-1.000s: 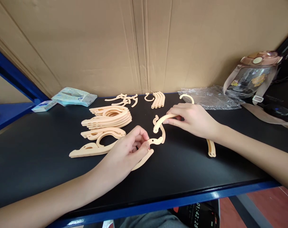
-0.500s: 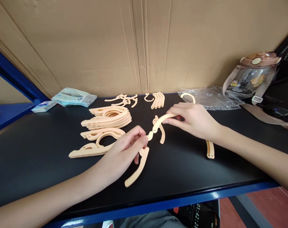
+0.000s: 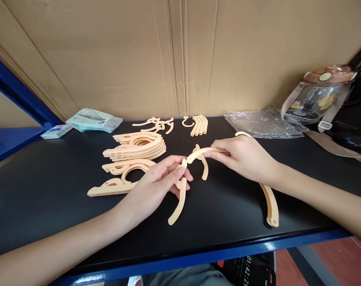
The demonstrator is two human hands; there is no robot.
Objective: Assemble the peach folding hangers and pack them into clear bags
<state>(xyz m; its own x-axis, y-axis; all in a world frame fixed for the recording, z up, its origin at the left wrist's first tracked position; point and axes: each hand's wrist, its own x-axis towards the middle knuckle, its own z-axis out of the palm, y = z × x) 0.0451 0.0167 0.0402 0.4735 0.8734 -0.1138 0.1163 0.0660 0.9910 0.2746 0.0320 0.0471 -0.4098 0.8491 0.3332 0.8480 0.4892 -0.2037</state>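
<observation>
My left hand (image 3: 164, 176) pinches a short beige plastic hanger piece; a curved arm (image 3: 178, 204) hangs below it toward the table edge. My right hand (image 3: 242, 159) grips a beige folding hanger: one arm (image 3: 200, 152) points left, a doubled arm (image 3: 271, 206) reaches down to the right, and a hook (image 3: 242, 134) shows behind the knuckles. The left-pointing tip is very close to the piece in my left hand; whether they touch I cannot tell. Between the hands, another loose hanger piece (image 3: 204, 169) lies on the table. My right palm hides the hanger's middle.
Stacked folded hangers (image 3: 135, 149) lie at left on the black table (image 3: 222, 214). Loose hanger parts (image 3: 156, 124) and several curved arms (image 3: 200, 125) sit behind. A tissue pack (image 3: 93, 120), plastic bag (image 3: 264, 123) and strapped water bottle (image 3: 314, 99) stand toward the back.
The hanger in my right hand has tilted, its doubled arm now showing longer below and its hook lower. My left hand has lifted slightly, and its piece hangs more upright.
</observation>
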